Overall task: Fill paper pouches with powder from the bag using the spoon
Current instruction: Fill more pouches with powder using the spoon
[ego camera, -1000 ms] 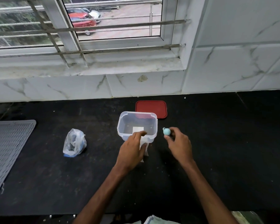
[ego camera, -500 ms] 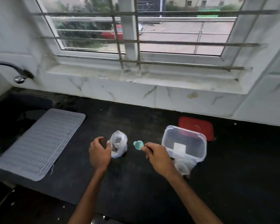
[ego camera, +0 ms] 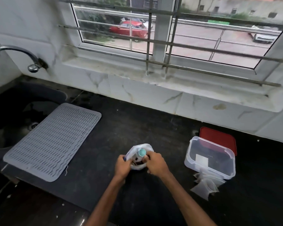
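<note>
Black countertop carried the whole job close together, presumably so that each scoop had only a short way to travel. The plastic bag of powder stood in the middle, near the person, and both hands met at its mouth. The left hand gripped the left edge of the opening, its fingers curled onto the plastic, which I judge was meant to hold the floppy mouth wide and steady. The right hand was at the right edge, its fingers closed together round the handle of the teal spoon, whose bowl stood just above the mouth. Whether those fingers also pinched the bag's right edge could not be told. Dark contents showed inside the bag between the hands, and nothing could be made out in the spoon's bowl.

To the right, well apart from the bag, the clear container stood open with a white square showing in it, probably one pouch. Its red lid lay flat just beyond it on the far side. The paper pouches lay in a loose heap against its near side, ready to hand. Far to the left, a grey ribbed mat lay beside the sink.
</note>
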`<state>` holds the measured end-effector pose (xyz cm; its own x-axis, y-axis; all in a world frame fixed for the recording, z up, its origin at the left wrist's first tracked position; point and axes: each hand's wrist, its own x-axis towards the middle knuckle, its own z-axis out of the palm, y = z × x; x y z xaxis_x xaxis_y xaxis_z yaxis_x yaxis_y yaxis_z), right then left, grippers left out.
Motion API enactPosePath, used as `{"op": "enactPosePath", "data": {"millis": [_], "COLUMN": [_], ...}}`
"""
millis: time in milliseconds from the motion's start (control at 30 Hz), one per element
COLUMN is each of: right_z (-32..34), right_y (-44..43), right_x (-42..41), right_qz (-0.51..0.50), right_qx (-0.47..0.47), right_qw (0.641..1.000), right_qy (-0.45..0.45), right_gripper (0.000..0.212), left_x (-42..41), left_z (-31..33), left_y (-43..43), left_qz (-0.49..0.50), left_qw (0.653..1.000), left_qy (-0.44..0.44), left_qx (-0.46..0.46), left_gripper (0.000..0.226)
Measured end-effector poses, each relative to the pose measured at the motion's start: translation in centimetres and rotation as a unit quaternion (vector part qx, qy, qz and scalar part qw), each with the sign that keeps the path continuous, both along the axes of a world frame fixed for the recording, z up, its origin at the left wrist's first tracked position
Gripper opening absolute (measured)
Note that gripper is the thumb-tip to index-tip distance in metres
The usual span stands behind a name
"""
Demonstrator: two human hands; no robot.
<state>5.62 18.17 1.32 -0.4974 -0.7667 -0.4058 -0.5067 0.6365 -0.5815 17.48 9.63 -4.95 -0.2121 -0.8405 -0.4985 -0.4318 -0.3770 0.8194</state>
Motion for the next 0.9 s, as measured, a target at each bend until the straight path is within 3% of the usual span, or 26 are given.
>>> {"op": "enactPosePath", "data": {"millis": [100,267,367,567,900], "right_z": [0.0,-0.4,-0.4,-0.6,-1.0], "right_y": [0.1,-0.1,0.0,1.6,2.0], "right_x": [0.6,2.9,3.6,3.8,3.6], "right_qz": [0.035,0.072,0.109,0.176,0.163], "right_qx": [0.043,0.053,0.051,-0.008,0.068], "right_qw": [0.991,0.983,0.975,0.955,0.960], "right_qy": [0.119,0.160,0.189,0.238,0.216], "right_gripper": [0.026,0.022,0.021,0.023,0.026], "left_x": [1.0,0.9,0.7,1.2,1.9], "left_z": [0.1,1.1,1.2,1.2,2.3], "left_y": [-0.1,0.3,0.8,1.3,2.3], "left_qz": [0.040,0.074,0.083,0.137,0.117], "left_qw": [0.999,0.995,0.996,0.989,0.966], "left_qy": [0.026,-0.047,-0.031,-0.003,0.204], "left_qx": [0.014,-0.045,-0.024,-0.048,0.112], "left_gripper": [0.011,0.014,0.021,0.012,0.004]}}
